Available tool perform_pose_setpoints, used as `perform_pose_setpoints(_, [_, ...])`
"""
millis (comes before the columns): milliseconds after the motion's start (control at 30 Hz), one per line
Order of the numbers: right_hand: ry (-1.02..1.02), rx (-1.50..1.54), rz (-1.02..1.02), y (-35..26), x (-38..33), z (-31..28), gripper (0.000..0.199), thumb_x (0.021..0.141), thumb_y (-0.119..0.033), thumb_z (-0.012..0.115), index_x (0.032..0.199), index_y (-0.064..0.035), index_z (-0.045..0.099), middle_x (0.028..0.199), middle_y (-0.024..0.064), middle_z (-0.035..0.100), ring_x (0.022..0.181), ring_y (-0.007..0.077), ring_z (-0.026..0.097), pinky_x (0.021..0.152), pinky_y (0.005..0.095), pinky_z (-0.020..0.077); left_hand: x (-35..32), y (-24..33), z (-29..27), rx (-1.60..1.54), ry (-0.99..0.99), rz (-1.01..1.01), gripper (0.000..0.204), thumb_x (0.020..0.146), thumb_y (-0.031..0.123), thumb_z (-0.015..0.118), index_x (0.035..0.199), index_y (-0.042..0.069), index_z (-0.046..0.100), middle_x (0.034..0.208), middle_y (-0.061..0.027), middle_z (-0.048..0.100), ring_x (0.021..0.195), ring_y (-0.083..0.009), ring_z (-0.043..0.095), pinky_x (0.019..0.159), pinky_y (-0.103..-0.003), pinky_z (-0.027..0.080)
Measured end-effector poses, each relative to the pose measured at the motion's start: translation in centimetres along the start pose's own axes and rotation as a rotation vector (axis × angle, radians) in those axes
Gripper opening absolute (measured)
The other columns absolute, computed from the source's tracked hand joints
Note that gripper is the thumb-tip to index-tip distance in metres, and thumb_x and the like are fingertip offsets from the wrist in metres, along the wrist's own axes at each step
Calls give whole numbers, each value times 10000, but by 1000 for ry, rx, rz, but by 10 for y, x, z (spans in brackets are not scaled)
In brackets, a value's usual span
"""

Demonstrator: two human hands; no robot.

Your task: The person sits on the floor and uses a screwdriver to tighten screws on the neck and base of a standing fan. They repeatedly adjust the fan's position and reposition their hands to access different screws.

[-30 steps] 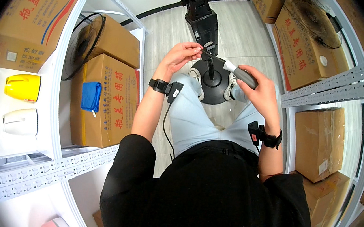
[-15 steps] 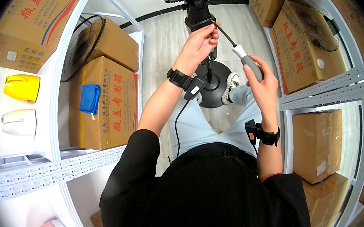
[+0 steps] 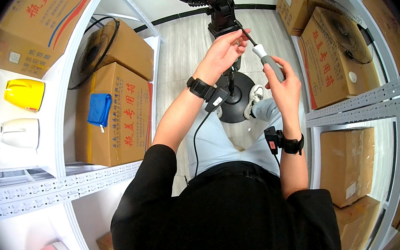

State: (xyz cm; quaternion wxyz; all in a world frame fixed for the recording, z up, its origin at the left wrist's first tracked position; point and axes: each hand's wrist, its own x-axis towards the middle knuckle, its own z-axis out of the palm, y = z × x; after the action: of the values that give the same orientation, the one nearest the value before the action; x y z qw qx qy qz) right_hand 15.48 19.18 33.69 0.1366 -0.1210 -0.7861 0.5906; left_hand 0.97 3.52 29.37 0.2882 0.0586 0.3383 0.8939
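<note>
right hand (image 3: 285,80): clamped around the grey handle of a screwdriver (image 3: 265,58), its tip at the fan's motor housing (image 3: 223,15).
left hand (image 3: 225,49): fingers curled at the screwdriver shaft beside the housing.
fan: upright on its round black base (image 3: 236,97), between the shelves.
risk: the tip could likely slip off the screw and jab the steadying fingers.

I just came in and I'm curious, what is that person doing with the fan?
A person is working on a black stand fan with a screwdriver. The right hand grips the grey handle, and the dark tip points at the fan's neck. The left hand is up by the tip, fingers at the shaft. The fan's round base sits on the floor between the person's feet. Shelves with cardboard boxes stand on both sides.
</note>
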Motion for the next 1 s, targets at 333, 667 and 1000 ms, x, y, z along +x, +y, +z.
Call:
perform_pose_setpoints(333, [151, -291, -403, 1, 11, 7, 362, 821, -258, 685, 1115, -57, 619, 756, 98, 660, 587, 231, 641, 587, 325, 503, 12, 1, -3, -55, 13, 25, 245, 934, 88, 548, 1137, -49, 545, 986, -100, 593, 729, -96, 521, 637, -203, 446])
perform_pose_setpoints(667, [-120, 115, 182, -10, 16, 6, 355, 873, -309, 612, 1116, -52, 584, 645, 67, 643, 593, 253, 633, 547, 321, 484, 8, -1, 5, -69, 41, 14, 213, 909, 129, 606, 1052, -27, 584, 931, -82, 606, 690, -88, 508, 595, -193, 417])
perform_pose_setpoints(1000, [-98, -106, 53, -23, 9, 2, 415, 795, -241, 699, 1136, -46, 565, 941, 188, 652, 757, 310, 670, 656, 361, 519, 7, -2, 7, -37, 64, 39, 194, 903, 108, 603, 1041, -26, 578, 919, -69, 603, 679, -70, 498, 577, -189, 401])
